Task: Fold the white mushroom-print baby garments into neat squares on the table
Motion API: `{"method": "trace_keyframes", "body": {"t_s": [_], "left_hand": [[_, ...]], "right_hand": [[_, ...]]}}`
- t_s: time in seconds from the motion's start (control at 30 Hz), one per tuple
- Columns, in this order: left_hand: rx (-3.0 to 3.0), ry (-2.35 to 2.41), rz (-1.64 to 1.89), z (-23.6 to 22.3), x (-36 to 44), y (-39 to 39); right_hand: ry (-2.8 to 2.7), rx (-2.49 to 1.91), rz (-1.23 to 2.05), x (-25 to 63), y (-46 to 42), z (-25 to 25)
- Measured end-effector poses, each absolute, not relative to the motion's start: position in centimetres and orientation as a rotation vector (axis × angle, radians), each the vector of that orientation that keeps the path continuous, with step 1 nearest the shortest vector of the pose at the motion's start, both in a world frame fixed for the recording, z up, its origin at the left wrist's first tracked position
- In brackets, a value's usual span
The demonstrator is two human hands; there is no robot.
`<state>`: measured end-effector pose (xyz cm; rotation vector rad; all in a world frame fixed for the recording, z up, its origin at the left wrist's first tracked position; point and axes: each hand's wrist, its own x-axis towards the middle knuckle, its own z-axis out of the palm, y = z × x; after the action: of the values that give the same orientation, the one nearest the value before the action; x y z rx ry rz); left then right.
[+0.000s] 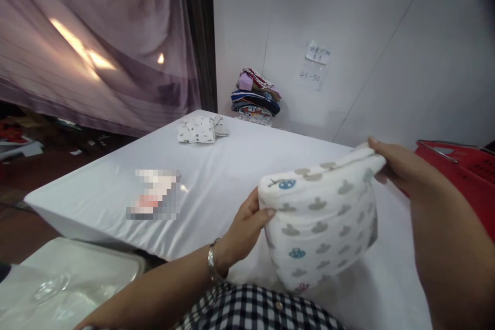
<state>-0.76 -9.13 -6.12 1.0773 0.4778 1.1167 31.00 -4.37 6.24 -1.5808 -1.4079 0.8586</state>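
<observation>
Between my hands hangs a folded white cloth (320, 216) with grey and blue mushroom-like prints, tilted above the near right part of the white-covered table (232, 175). My left hand (247, 227) grips its left edge, thumb on the front and fingers behind. At the upper right corner, my right hand (394, 162) pinches the cloth's top edge. A second white printed cloth (199, 130), loosely folded, lies at the table's far left corner. Nearer on the left is a blurred-out, pixelated item (154, 194) whose kind I cannot make out.
Folded fabrics (256, 98) are stacked against the white wall (348, 36), which carries handwritten paper notes (317, 54). At right stands a red basket (456, 175) with a metal handle. A pinkish curtain (116, 36) hangs at left. A translucent plastic lid (77, 278) sits low left.
</observation>
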Motion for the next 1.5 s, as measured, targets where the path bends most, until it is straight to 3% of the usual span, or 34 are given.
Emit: {"method": "trace_keyframes", "body": {"t_s": [0.1,0.23,0.47,0.63,0.87,1.23,1.5], "left_hand": [[0.741,0.546,1.053,-8.2,0.4,-6.4],[0.421,0.92,0.954,-11.7,-0.8,-2.8],[0.75,1.109,0.915,-13.4,-5.0,-1.0],[1.185,1.424,1.033,-13.8,-5.8,1.9],[1.454,1.563,0.876,-15.6,-5.4,4.0],[1.589,1.526,1.049,-16.5,-5.2,3.7],[1.852,1.605,0.952,-16.4,-5.1,3.7]], "right_hand": [[-1.304,-1.756,1.07,30.1,0.4,4.1],[-1.17,-1.813,1.287,26.6,5.7,-2.9],[-1.393,-1.715,0.938,21.6,5.4,-11.8],[-2.008,-1.711,0.496,21.6,3.2,-13.4],[-2.311,-1.882,0.252,22.1,1.9,-15.3],[-2.268,-1.885,0.343,22.4,0.3,-13.1],[-2.103,-1.977,0.313,25.9,-0.6,-15.6]]}}
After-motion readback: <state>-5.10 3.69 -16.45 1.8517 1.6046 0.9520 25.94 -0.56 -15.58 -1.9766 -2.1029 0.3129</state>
